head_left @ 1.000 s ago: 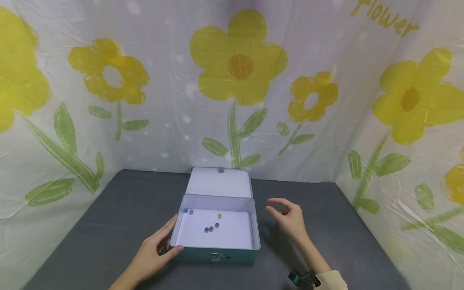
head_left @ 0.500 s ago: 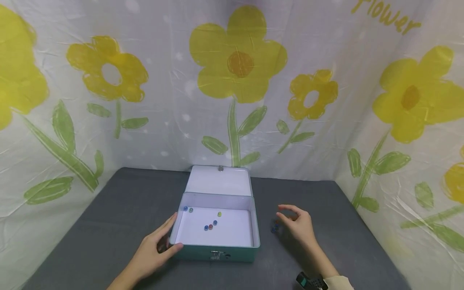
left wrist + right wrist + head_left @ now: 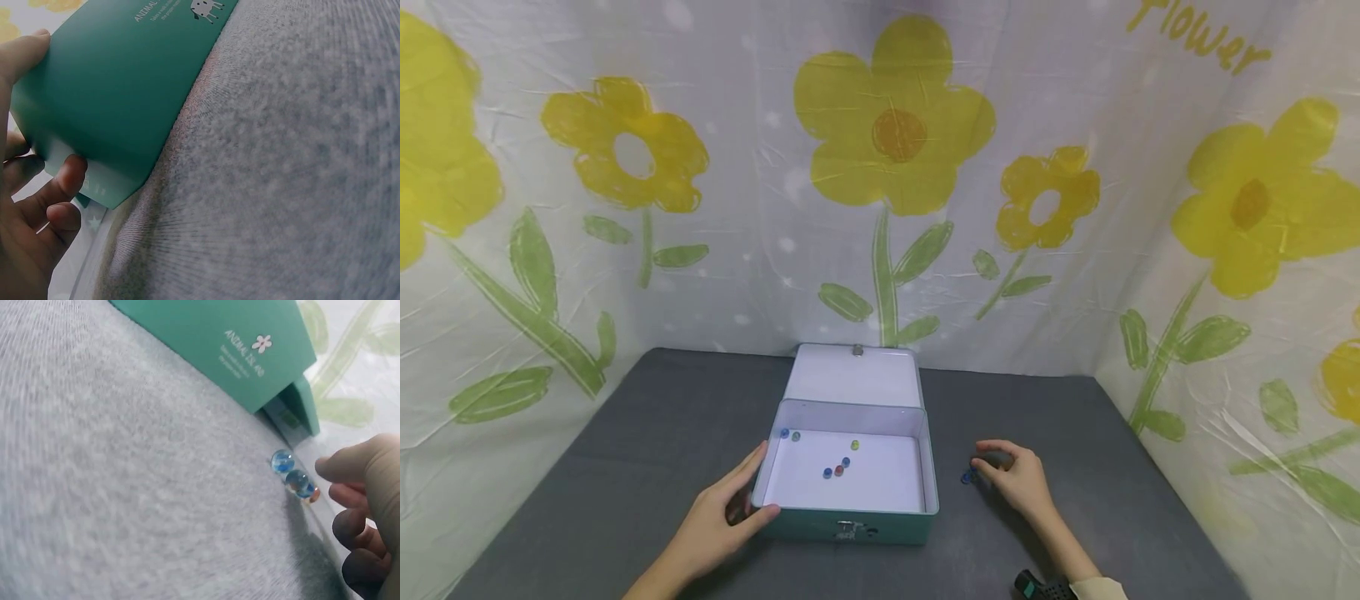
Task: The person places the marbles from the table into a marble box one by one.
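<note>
A green tin box point(image 3: 805, 527) with a white inside stands with its lid point(image 3: 850, 375) raised at the back. Inside it lie several glass marbles, among them a red marble point(image 3: 838, 471) and a yellow-green marble point(image 3: 854, 445). My left hand point(image 3: 718, 521) grips the box's front left corner, thumb on the front and fingers along the left side. Right of the box, my right hand point(image 3: 1018, 479) hovers by a small group of marbles, its thumb and fingers apart. In the right wrist view, blue marbles point(image 3: 283, 461) lie close to the thumb, with an orange one partly hidden behind them.
A dark grey cloth point(image 3: 625, 467) covers the table. Behind and beside it hangs a white curtain point(image 3: 737, 275) with yellow flowers. A dark watch point(image 3: 1041, 587) sits on the right wrist.
My right hand has moved right, away from the box, then lower towards the marbles on the cloth. The left hand stays at the box corner. One blue marble in the box has shifted slightly.
</note>
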Available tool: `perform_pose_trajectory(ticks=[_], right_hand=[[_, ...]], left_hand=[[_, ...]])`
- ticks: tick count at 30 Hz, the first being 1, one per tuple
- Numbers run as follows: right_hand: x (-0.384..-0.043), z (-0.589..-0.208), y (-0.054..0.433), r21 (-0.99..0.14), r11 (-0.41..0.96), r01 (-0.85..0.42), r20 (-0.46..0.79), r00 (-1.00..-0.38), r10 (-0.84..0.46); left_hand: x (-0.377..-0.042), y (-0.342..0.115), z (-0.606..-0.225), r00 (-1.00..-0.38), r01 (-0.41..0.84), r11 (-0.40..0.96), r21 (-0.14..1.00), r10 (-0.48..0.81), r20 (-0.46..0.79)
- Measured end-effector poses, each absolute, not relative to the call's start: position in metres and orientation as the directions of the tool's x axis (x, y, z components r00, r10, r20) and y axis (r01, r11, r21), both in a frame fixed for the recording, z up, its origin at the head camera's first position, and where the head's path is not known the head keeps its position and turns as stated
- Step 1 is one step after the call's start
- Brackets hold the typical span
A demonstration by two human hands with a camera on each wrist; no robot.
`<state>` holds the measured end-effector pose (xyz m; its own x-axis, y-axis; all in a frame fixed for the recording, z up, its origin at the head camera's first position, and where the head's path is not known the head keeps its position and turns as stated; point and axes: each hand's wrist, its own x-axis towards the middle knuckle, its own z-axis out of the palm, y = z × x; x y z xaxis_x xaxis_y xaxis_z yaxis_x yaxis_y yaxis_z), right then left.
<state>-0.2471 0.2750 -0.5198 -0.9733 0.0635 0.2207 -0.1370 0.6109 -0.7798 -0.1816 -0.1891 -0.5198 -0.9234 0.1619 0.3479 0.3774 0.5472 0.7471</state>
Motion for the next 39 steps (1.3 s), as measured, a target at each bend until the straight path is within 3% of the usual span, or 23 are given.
perform_pose_trajectory(ticks=[6,15,23,39], right_hand=[[-0.2475,-0.5256,0.2752,-0.749,0.635,-0.189,0.286,-0.957,0.054],[-0.2477,-0.5237,0.2757,-0.756,0.633,-0.168,0.243,-0.970,0.032],[-0.2494,-0.5280,0.2765,-0.676,0.675,-0.294,0.355,-0.933,-0.050],[-0.2510,-0.5295,0.2762,-0.680,0.673,-0.292,0.351,-0.935,-0.051]], left_hand=[[-0.1823,-0.1895,-0.5206,-0.921,0.384,0.530,0.756,0.165,0.352],[-0.1822,-0.1894,-0.5198,-0.919,0.388,0.537,0.749,0.168,0.356],[-0.1817,-0.1894,-0.5193,-0.925,0.374,0.539,0.755,0.165,0.341],[-0.1804,-0.1887,-0.5169,-0.933,0.353,0.556,0.753,0.155,0.324]])
